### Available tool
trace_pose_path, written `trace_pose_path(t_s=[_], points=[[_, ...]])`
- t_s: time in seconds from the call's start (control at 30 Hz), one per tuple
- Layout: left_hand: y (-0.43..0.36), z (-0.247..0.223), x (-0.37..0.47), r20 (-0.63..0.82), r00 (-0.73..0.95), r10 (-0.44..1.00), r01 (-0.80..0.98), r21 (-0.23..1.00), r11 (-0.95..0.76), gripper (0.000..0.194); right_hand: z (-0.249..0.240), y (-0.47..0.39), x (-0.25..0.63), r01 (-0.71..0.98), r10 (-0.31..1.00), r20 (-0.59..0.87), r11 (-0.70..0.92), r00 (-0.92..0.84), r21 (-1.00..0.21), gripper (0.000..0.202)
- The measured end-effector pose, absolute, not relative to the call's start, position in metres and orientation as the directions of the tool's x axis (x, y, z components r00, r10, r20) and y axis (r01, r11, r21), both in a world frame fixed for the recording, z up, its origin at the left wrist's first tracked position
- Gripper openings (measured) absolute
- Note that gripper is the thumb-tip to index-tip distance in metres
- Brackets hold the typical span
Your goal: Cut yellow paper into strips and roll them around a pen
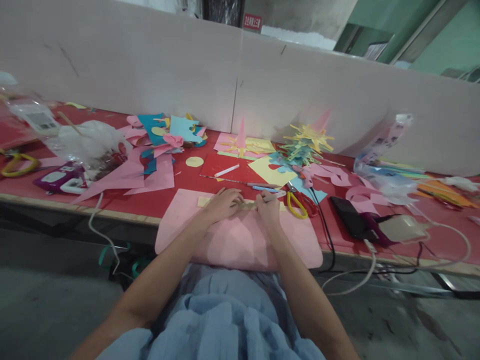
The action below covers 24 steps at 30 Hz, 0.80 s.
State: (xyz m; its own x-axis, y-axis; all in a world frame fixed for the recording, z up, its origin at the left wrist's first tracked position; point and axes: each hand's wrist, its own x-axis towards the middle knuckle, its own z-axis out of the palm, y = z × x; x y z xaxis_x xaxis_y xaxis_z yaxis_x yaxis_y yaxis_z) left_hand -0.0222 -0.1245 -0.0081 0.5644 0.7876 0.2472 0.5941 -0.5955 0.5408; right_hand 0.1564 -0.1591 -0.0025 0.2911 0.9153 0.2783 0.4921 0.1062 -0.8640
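Lying flat across the large pink paper sheet (240, 245), just in from its far edge, is the narrow pale-yellow paper strip (203, 201), and both hands are right on it. Here's the left hand (224, 202), laid over the strip's left-middle stretch, one end of the strip poking out beyond it; whether those fingers pinch the paper or merely rest there, I cannot tell. Over on the other side, the right hand (268, 207) has its fingers pinched round a slim whitish pen (276, 195), low over the strip's right-hand part, though the tip is too small to make out. The strip runs between and beneath the two hands. Just beyond the pen, a light-blue pen (260, 188) lies on the table, and close to the right come yellow-handled scissors (297, 206), with a pink glue gun (306, 176) behind them. Farther out, a notched pale-yellow paper piece (272, 171), a white stick-shaped pen (227, 170) and a round pale-yellow paper disc (194, 161). At the back stands a layered green-and-yellow paper tree (307, 142) with a pink tip; away left, a heap of pink and blue paper scraps (161, 137); away right, a black phone-like device (348, 217), all on the red-topped table (182, 175).
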Motion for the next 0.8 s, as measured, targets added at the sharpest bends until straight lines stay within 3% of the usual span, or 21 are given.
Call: trace_pose_path(t_s=[0.8], points=[[-0.1260, -0.0060, -0.0222, 0.244, 0.569, 0.785, 0.597, 0.533, -0.599, 0.027, 0.0015, -0.1645, 0.1532, 0.499, 0.904, 0.294, 0.109, 0.309, -0.859, 0.020]])
